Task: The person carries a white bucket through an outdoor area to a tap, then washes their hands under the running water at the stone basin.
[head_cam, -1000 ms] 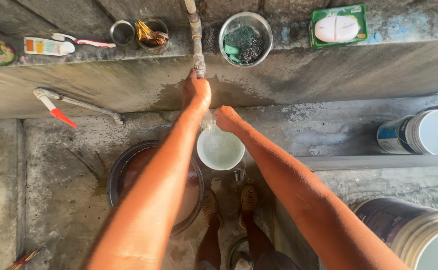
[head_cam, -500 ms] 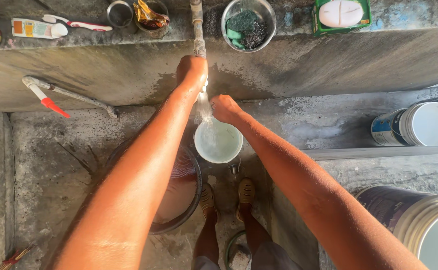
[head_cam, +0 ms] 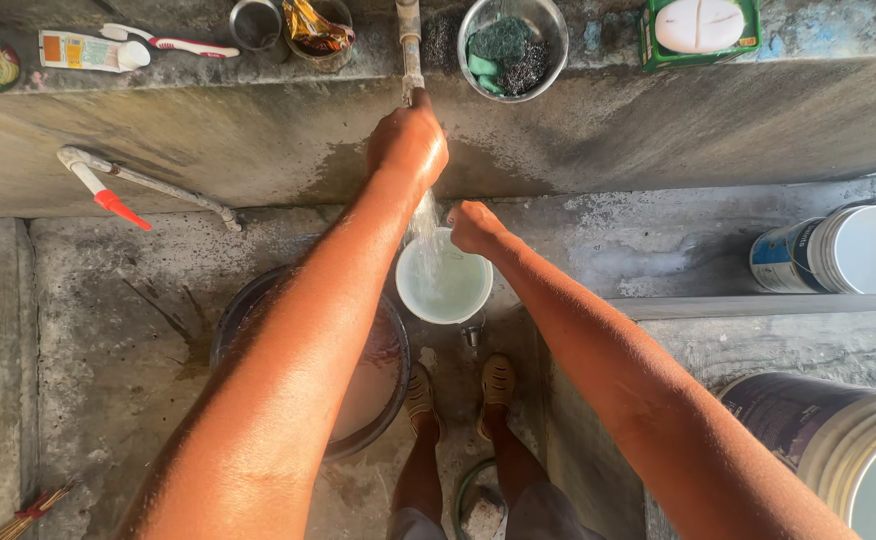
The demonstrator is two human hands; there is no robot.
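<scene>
Under the tap point(head_cam: 410, 50), a water-filled bowl point(head_cam: 444, 282)

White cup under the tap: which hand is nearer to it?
Right. The right hand grips the white cup at its rim; the left hand is above it, on the tap.

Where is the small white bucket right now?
In the head view, the small white bucket sits just left of centre under the running tap, held at its rim by the right hand, with the dark basin to its left.
</scene>
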